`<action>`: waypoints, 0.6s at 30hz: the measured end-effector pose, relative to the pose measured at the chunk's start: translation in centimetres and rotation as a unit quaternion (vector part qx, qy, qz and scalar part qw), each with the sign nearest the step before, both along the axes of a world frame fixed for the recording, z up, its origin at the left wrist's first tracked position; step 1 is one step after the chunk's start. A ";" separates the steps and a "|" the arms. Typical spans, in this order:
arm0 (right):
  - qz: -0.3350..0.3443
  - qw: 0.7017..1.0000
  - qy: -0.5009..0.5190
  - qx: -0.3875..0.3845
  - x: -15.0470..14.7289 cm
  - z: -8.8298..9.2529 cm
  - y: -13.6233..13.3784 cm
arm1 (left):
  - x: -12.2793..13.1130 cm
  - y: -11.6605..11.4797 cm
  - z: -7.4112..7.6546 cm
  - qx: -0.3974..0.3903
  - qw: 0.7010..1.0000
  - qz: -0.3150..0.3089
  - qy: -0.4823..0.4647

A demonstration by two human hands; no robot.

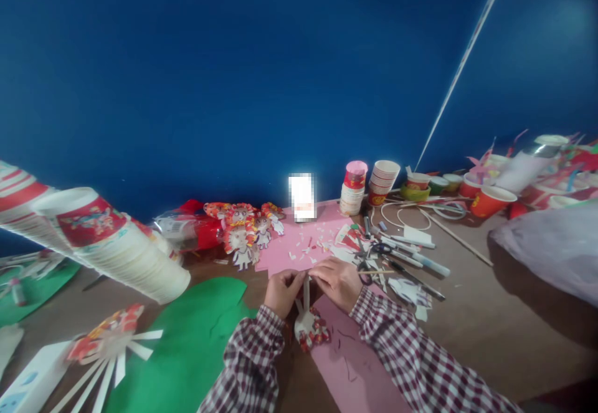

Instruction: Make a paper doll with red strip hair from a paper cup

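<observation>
My left hand (281, 291) and my right hand (337, 281) meet over the pink paper sheet (348, 363) at the table's middle. Both pinch the top of a cut paper cup (308, 327), whose white strips stand up between my fingers and whose red patterned base points toward me. The fingers of both hands are closed on the strips. Both sleeves are red-and-white check.
A leaning stack of paper cups (100, 238) lies at left, beside a green sheet (187, 344) and a splayed cut cup (109, 344). Cartoon cut-outs (245, 229), scissors (369, 254), pens (415, 257), upright cup stacks (369, 185) and bowls (490, 200) crowd the back and right.
</observation>
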State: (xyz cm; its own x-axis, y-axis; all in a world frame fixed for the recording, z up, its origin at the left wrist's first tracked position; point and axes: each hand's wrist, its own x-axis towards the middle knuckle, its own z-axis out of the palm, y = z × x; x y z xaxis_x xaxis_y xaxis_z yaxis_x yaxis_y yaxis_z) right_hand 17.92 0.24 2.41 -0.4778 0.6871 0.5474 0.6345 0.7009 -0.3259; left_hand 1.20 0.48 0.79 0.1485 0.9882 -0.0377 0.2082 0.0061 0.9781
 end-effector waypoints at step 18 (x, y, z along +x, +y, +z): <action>-0.027 0.997 0.031 -0.061 -0.2 -0.5 0.2 | 0.1 -0.1 -0.8 0.026 0.999 0.020 0.007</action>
